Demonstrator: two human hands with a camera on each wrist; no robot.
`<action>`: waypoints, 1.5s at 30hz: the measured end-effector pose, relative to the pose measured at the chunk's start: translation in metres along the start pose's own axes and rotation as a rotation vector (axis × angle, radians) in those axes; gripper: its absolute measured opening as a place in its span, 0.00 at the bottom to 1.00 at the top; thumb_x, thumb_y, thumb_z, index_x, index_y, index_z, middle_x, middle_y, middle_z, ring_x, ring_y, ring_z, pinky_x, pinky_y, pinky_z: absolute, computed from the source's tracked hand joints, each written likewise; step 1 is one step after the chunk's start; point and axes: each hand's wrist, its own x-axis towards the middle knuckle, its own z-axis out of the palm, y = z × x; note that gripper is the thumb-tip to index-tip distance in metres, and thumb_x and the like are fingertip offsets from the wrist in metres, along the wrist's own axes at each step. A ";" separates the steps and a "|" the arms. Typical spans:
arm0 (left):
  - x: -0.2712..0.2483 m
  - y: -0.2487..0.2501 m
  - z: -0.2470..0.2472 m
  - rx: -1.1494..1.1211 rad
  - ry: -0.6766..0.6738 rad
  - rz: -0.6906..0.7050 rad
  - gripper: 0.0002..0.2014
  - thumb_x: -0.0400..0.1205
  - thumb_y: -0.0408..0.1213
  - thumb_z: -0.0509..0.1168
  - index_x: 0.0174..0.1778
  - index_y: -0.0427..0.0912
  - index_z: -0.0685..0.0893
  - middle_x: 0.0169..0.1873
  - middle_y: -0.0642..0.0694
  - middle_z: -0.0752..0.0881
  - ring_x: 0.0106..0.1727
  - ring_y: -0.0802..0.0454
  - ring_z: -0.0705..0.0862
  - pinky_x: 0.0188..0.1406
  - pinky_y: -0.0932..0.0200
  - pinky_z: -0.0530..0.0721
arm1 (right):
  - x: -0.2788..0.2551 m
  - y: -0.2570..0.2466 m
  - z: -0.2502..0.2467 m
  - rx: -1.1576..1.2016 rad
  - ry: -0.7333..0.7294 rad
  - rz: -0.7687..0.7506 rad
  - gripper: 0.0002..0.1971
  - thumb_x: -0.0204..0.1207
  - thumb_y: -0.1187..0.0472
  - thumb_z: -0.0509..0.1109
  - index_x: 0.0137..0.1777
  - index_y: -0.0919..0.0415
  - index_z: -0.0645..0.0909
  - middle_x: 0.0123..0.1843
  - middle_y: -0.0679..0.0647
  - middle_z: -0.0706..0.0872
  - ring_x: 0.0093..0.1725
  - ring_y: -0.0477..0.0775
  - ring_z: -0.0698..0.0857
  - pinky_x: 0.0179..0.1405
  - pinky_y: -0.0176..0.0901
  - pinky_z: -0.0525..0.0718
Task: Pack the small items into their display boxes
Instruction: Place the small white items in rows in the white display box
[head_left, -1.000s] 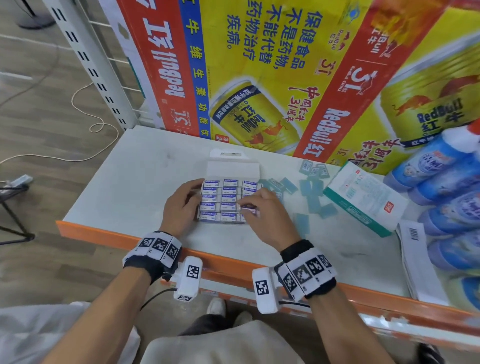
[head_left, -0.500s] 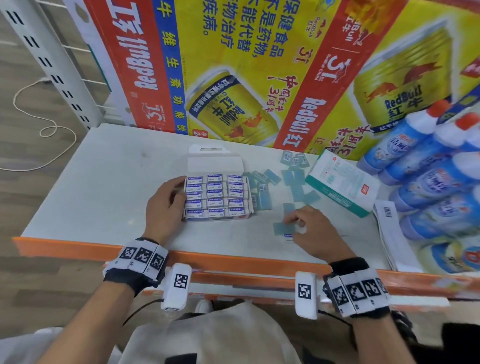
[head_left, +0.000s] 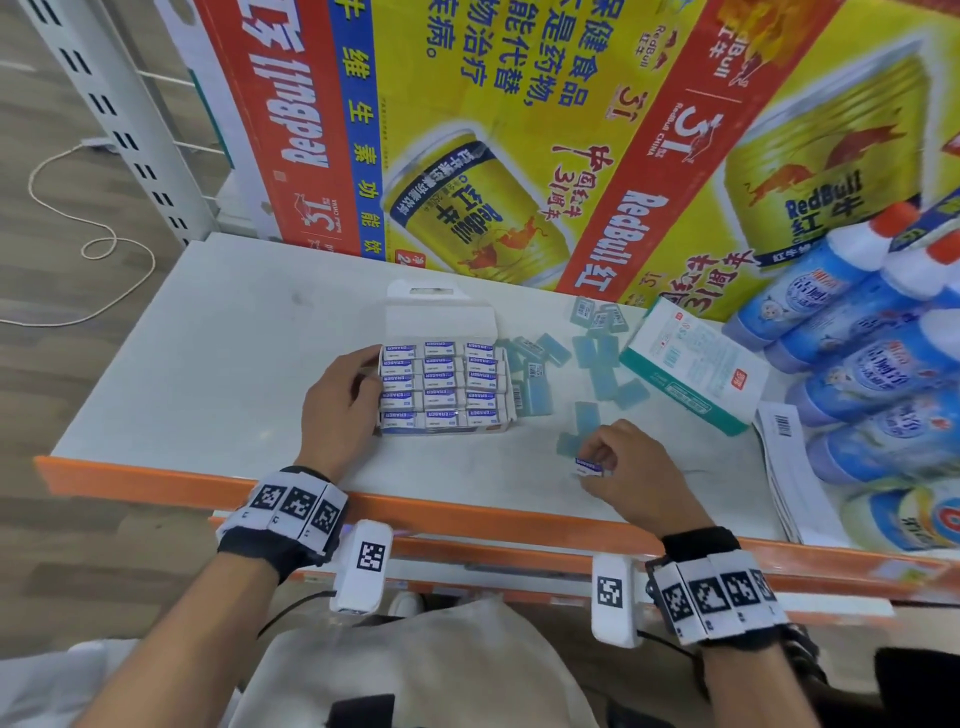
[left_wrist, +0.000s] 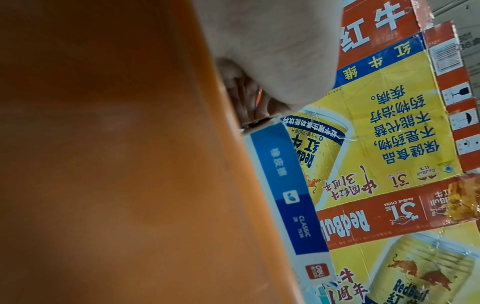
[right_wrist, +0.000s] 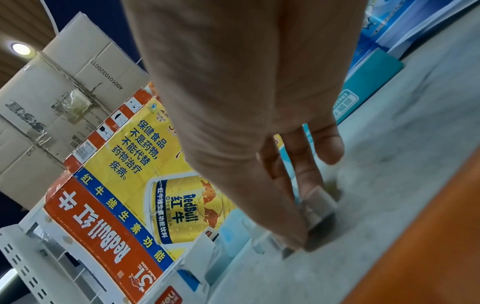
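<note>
A white display box (head_left: 443, 384) full of rows of wrapped erasers lies on the white shelf top, its lid flap (head_left: 439, 322) folded back. My left hand (head_left: 340, 410) holds the box's left side, fingers curled against its wall; the left wrist view shows the box's blue side (left_wrist: 288, 193). My right hand (head_left: 618, 467) pinches one wrapped eraser (head_left: 588, 466) just above the shelf near the front edge, also seen as the eraser (right_wrist: 318, 203) between thumb and fingers. Loose blue erasers (head_left: 597, 369) lie scattered right of the box.
A teal-and-white carton (head_left: 691, 364) lies to the right, with blue cleaner bottles (head_left: 872, 364) and a paper stack (head_left: 789, 467) beyond it. A large Red Bull carton (head_left: 519, 130) stands along the back. The orange shelf edge (head_left: 467, 514) runs in front.
My right hand left the box, moved right and toward the front edge, and picked one eraser up from the loose ones. The left hand stayed on the box.
</note>
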 end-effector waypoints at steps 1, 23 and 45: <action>0.000 0.001 0.000 -0.002 0.001 -0.003 0.22 0.78 0.43 0.53 0.66 0.46 0.81 0.59 0.47 0.86 0.53 0.60 0.79 0.51 0.66 0.72 | 0.001 -0.001 0.000 0.030 0.013 -0.004 0.09 0.67 0.66 0.76 0.40 0.54 0.79 0.43 0.50 0.79 0.40 0.45 0.79 0.39 0.28 0.72; 0.001 0.000 -0.002 -0.043 -0.003 0.009 0.22 0.77 0.41 0.54 0.64 0.47 0.83 0.54 0.53 0.86 0.49 0.61 0.81 0.45 0.80 0.70 | 0.056 -0.071 0.016 0.087 0.071 -0.291 0.09 0.73 0.67 0.72 0.50 0.56 0.81 0.46 0.49 0.77 0.37 0.41 0.77 0.42 0.26 0.73; 0.002 0.010 -0.010 -0.127 -0.053 -0.075 0.15 0.79 0.34 0.58 0.60 0.49 0.82 0.52 0.53 0.87 0.52 0.58 0.83 0.50 0.68 0.77 | 0.067 -0.071 0.023 0.214 0.164 -0.293 0.07 0.75 0.66 0.71 0.52 0.59 0.85 0.46 0.45 0.75 0.43 0.30 0.78 0.44 0.15 0.72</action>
